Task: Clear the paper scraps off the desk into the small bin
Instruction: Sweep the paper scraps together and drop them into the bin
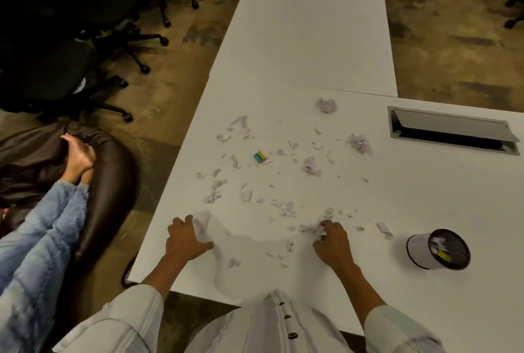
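Torn pale paper scraps (272, 176) litter the white desk (297, 49). The small round black-rimmed bin (438, 249) stands at the right. The left hand (185, 239) rests spread flat; the right hand (333, 242) curls its fingers (326, 232) around bunched scraps.

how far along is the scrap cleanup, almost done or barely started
Early on, it seems. Done: the small round black-rimmed bin already holds some scraps. In hand: the right hand pinches a clump of torn white paper scraps, while the left hand rests spread on the white desk. Left: three crumpled paper balls, the small blue and yellow piece, and many torn bits scattered across the desk.
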Motion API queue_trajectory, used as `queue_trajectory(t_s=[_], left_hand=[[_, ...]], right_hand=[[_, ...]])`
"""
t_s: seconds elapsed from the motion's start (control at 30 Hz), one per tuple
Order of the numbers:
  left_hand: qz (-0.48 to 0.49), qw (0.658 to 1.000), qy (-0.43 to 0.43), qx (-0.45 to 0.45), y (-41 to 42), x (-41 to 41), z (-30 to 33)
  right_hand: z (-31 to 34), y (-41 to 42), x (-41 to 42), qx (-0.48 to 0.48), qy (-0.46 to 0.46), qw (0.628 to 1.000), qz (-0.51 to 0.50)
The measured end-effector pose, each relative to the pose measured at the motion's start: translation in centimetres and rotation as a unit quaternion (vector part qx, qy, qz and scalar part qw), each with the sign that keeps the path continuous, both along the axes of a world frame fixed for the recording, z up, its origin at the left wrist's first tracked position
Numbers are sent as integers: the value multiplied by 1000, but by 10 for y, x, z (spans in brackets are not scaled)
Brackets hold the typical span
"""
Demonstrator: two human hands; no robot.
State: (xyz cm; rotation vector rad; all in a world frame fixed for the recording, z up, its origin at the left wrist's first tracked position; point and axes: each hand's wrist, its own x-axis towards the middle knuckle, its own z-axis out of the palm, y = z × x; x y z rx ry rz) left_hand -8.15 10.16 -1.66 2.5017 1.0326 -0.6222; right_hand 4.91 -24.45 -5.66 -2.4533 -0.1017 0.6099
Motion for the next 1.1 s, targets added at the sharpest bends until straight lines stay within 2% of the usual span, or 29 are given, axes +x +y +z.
queue_trajectory(t_s=[0.1, 0.27, 0.47, 0.57, 0.67, 0.77, 0.83, 0.93, 1.0, 1.03, 1.1], left_hand=[[3, 1000, 4, -27, 6, -13, -2], [-13, 999, 51, -13, 5, -29, -6], [63, 995, 74, -9, -6, -40, -12], [79, 994, 70, -35, -13, -37, -12], [63, 995, 54, -55, -18, -24, -13], [35, 996, 12, -86, -25, -4, -15], [40, 989, -34, -141, -35, 11, -15], [98, 953, -97, -269, -51, 29, -10], [118, 930, -141, -320, -56, 36, -7], [118, 924, -163, -325, -56, 38, -5], [87, 938, -194, -275, -49, 35, 0]], right_hand=[[5, 24, -1, 32, -1, 999, 43], [18, 10, -1, -7, -21, 1000, -6], [22, -48, -18, -182, 110, 976, -35], [27, -56, -32, -212, 169, 962, -35], [22, -48, -39, -177, 154, 971, -53], [18, -25, -37, -85, 126, 984, -98], [18, -6, -35, -32, 101, 987, -123], [23, 20, -30, 51, 92, 988, -113], [28, 31, -27, 103, 100, 984, -107], [28, 33, -26, 115, 91, 983, -108], [31, 31, -27, 116, 77, 984, -112]])
